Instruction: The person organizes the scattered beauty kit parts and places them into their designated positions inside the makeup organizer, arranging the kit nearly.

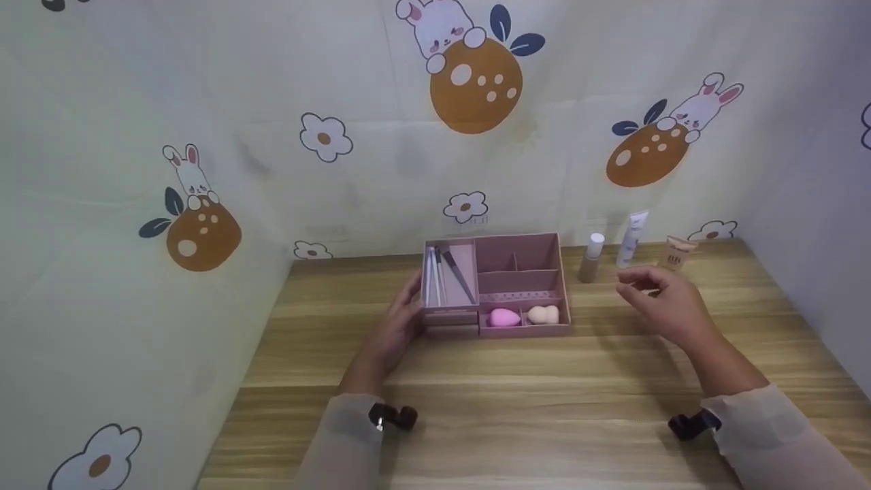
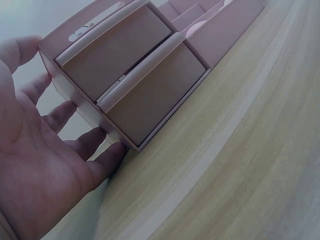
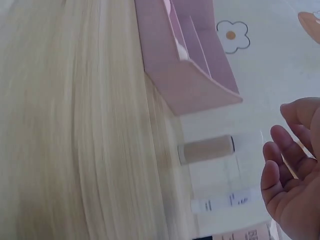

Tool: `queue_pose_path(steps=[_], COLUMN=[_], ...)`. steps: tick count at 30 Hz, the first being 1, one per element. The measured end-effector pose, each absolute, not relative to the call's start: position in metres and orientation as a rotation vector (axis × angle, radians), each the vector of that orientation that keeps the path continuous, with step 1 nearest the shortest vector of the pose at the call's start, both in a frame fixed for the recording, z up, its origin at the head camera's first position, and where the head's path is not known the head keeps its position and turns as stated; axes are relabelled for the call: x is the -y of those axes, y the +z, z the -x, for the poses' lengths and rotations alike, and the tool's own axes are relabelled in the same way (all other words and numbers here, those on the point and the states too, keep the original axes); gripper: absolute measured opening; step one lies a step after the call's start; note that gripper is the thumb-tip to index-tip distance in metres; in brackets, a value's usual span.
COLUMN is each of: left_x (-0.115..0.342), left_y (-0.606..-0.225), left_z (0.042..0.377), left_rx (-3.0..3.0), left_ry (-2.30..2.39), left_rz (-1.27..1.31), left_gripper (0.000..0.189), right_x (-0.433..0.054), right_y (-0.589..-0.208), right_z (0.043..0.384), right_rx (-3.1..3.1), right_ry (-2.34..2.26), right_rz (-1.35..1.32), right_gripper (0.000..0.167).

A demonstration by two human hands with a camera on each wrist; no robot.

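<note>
A pink desktop organizer (image 1: 524,332) with two drawers (image 2: 150,100) stands at the back of the table. My left hand (image 1: 400,330) touches its left side, the fingers spread and the fingertips against the wall. Makeup brushes (image 1: 457,275) lie on its upper left top. A pink makeup sponge (image 1: 504,318) and a beige sponge (image 1: 544,314) sit in the front compartments. My right hand (image 1: 670,309) hovers with loosely bent fingers and holds nothing. Nearest to it are a foundation bottle (image 1: 589,264) with a white cap, a slim white tube (image 1: 632,241) and a beige tube (image 1: 677,253).
A wooden table (image 1: 476,395) runs up to a cloth backdrop (image 1: 381,190) printed with rabbits, oranges and flowers. The cloth also hangs along the left and right sides. The organizer's rear compartments (image 1: 537,252) are divided by thin walls.
</note>
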State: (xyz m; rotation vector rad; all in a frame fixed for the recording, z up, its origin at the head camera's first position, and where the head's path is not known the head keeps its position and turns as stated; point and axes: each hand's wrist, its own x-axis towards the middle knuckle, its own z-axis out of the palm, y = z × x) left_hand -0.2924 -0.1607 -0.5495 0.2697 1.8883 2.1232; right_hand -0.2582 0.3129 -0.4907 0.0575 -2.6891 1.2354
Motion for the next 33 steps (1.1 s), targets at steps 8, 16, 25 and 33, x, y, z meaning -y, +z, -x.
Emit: queue_pose_path(steps=[8, 16, 25, 33], left_x=[0.160, 0.160, 0.159, 0.159], left_y=[-0.550, -0.551, -0.550, -0.549], left_z=[0.292, 0.293, 0.295, 0.295], left_rx=[-1.870, -1.888, -1.883, -1.875], left_ry=[2.131, 2.124, 2.131, 2.141], left_rz=[-0.313, -0.288, -0.276, -0.255], left_gripper=[0.058, 0.058, 0.058, 0.059], right_x=[-0.345, -0.361, -0.380, -0.401], right_y=[-0.499, -0.501, -0.495, -0.488], right_z=[0.246, 0.243, 0.250, 0.269], right_rx=[2.636, 2.588, 2.579, 2.424], right_ry=[1.284, 1.302, 1.359, 1.487], right_rz=[0.056, 0.171, 0.359, 0.482], right_gripper=[0.045, 0.047, 0.055, 0.030])
